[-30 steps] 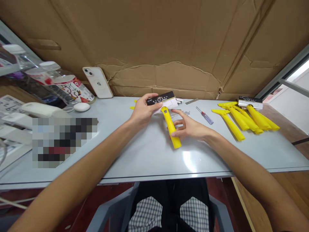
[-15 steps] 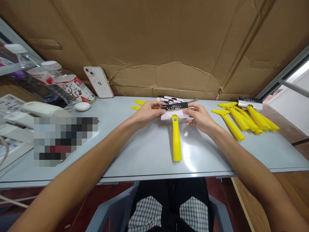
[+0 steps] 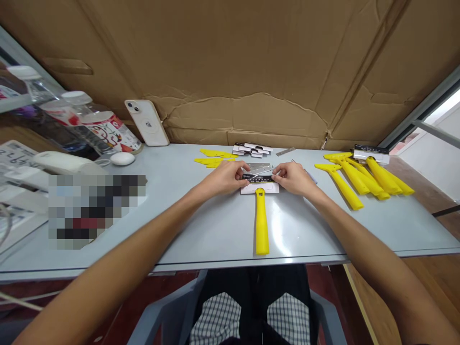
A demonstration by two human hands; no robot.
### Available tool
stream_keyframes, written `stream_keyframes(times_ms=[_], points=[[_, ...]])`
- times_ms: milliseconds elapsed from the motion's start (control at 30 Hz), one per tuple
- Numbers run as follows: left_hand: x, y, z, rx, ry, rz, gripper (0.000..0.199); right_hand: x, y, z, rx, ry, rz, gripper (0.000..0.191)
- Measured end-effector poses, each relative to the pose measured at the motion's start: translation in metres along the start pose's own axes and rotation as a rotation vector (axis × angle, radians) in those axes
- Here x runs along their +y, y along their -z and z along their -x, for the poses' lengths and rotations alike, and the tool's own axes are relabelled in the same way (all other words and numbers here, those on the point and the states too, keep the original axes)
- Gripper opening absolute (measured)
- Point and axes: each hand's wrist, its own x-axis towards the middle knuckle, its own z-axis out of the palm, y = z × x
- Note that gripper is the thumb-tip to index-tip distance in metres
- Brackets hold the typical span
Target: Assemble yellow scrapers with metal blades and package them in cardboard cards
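Observation:
A yellow-handled scraper (image 3: pixel 262 223) lies upright in view at the middle of the table, its head inside a black-and-white card sleeve (image 3: pixel 259 188). My left hand (image 3: pixel 233 176) pinches the sleeve's left end. At its right end, my right hand (image 3: pixel 292 177) has thumb and fingers closed on the sleeve. Thin metal blades (image 3: pixel 259 167) lie just beyond the sleeve, between my hands. Behind them are stacked card sleeves (image 3: pixel 251 149) and a single metal strip (image 3: pixel 285 151). Flat yellow pieces (image 3: pixel 215 154) lie beyond my left hand.
Several yellow scrapers (image 3: pixel 347 184) lie at the right, one with a card sleeve (image 3: pixel 371 155). A phone (image 3: pixel 147 122) leans on the cardboard (image 3: pixel 251 57) at the back. Bottles (image 3: pixel 111 132), a white round object (image 3: pixel 122 158) and white devices stand on the left.
My hands have brought the sleeved scraper closer to the table's front edge. The metal blades beyond it and more of the flat yellow pieces now show.

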Motion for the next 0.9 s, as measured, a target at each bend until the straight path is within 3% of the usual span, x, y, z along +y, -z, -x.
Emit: stream_keyframes(times_ms=[233, 400, 567, 633, 700, 800, 900], points=[[-0.001, -0.005, 0.003, 0.032, -0.055, -0.138, 0.029, 0.007, -0.01, 0.0, -0.002, 0.069, 0.115, 0.005], [0.006, 0.002, 0.003, 0.009, -0.02, -0.248, 0.017, -0.004, -0.001, 0.002, 0.016, 0.059, 0.159, 0.021], [0.032, 0.011, 0.04, 0.172, 0.011, -0.305, 0.025, -0.014, 0.01, 0.035, 0.134, 0.056, 0.165, 0.032], [0.037, 0.005, 0.065, 0.177, 0.023, -0.371, 0.036, -0.011, 0.007, 0.06, 0.158, 0.071, 0.209, 0.039], [0.034, -0.009, 0.089, 0.097, 0.04, -0.468, 0.048, -0.005, -0.003, 0.084, 0.157, 0.077, 0.286, 0.049], [0.025, -0.036, 0.111, -0.035, 0.062, -0.61, 0.061, 0.001, -0.019, 0.108, 0.039, 0.091, 0.402, 0.069], [0.02, -0.052, 0.117, -0.064, 0.1, -0.656, 0.068, -0.002, -0.027, 0.114, -0.091, 0.032, 0.495, 0.079]])
